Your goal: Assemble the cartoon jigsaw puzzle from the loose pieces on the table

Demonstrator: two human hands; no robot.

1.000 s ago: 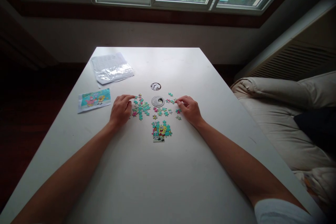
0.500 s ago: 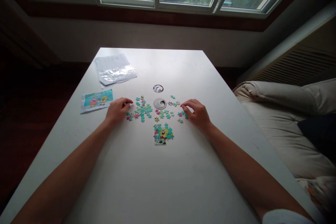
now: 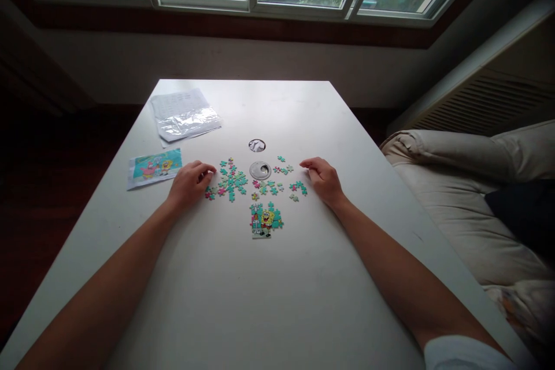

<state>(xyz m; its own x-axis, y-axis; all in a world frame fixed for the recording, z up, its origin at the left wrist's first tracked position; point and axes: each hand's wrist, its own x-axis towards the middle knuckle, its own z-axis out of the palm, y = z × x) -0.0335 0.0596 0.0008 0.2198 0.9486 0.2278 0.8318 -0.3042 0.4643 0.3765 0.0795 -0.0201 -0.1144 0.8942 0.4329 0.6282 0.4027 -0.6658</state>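
My left hand (image 3: 191, 182) rests on the table at the left edge of a pile of loose jigsaw pieces (image 3: 234, 180). Its fingers are loosely bent and apart, and I see nothing in them. To the right, my right hand (image 3: 323, 179) lies beside a small group of teal and pink pieces (image 3: 299, 187), without touching them. Its index finger points left and no piece shows in it. Nearer to me, between both hands, sits a partly joined puzzle (image 3: 265, 221) with a yellow sponge figure and a squid figure. More loose pieces (image 3: 269, 187) lie just beyond it.
Behind the pieces, the white table (image 3: 243, 312) has a round metal disc (image 3: 260, 170) and a round hole (image 3: 257, 145). A picture sheet (image 3: 155, 169) lies left, with a clear plastic bag over papers (image 3: 186, 115) behind it. A beige sofa (image 3: 442, 196) stands right of the table.
My right hand has drawn back to the right, off the teal and pink pieces, which now show fully. My left hand stays in place. The whole view has shifted slightly.
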